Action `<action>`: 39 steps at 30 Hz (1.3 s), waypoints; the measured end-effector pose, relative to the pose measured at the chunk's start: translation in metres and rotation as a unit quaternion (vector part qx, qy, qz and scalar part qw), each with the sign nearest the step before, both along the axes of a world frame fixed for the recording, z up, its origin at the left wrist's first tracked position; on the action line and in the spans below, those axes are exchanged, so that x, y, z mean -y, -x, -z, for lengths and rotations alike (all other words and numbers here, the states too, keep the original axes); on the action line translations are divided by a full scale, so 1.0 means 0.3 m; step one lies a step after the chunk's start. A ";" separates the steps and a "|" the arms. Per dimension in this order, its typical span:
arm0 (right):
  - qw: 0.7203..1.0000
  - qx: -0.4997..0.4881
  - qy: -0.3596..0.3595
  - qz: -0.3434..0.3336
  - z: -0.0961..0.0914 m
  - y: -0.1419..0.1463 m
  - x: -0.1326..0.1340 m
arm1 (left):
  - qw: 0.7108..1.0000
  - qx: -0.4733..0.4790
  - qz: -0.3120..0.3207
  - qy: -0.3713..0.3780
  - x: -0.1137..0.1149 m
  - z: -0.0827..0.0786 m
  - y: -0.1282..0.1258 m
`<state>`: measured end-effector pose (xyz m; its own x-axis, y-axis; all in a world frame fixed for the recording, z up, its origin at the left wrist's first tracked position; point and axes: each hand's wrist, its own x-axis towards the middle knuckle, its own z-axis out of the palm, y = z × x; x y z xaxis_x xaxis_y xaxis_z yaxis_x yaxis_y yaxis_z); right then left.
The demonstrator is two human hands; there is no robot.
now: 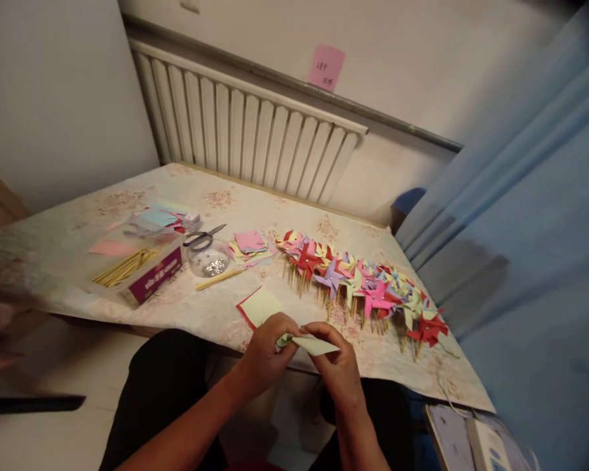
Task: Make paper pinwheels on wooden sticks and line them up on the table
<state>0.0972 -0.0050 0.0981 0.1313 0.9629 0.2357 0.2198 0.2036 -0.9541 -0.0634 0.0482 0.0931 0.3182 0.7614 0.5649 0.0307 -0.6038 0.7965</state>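
Note:
Both my hands pinch one pale green paper piece (310, 343) at the table's near edge, over my lap. My left hand (267, 350) grips its left end with fingers curled. My right hand (337, 366) holds the right part, thumb on top. Just beyond them a pale green square over a red sheet (258, 306) lies flat on the table. A long row of finished paper pinwheels (363, 284) on wooden sticks runs from the table's middle to the right.
A box of wooden sticks (137, 268) stands at the left, with a clear bowl of small pins (209, 258), scissors (203, 237), a loose stick (219, 279) and stacks of coloured paper (250, 243). A radiator (245, 131) lines the wall. Blue curtain (520, 229) hangs at the right.

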 end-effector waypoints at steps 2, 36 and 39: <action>0.998 -0.046 -0.003 0.040 0.043 -0.008 -0.024 | 0.995 0.018 -0.009 0.096 -0.036 0.011 0.010; 0.943 0.282 0.007 0.178 0.513 -0.065 -0.233 | 0.787 0.352 0.096 0.498 -0.605 0.348 0.085; 0.948 0.223 0.064 0.219 0.494 -0.065 -0.257 | 0.791 0.341 0.101 0.497 -0.601 0.358 0.074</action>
<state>0.1167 0.0722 -0.0502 0.4397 0.8637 0.2465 0.6441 -0.1119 -0.7567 -0.0857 0.2284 -0.0143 0.3696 0.9098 -0.1887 -0.6285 0.3943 0.6705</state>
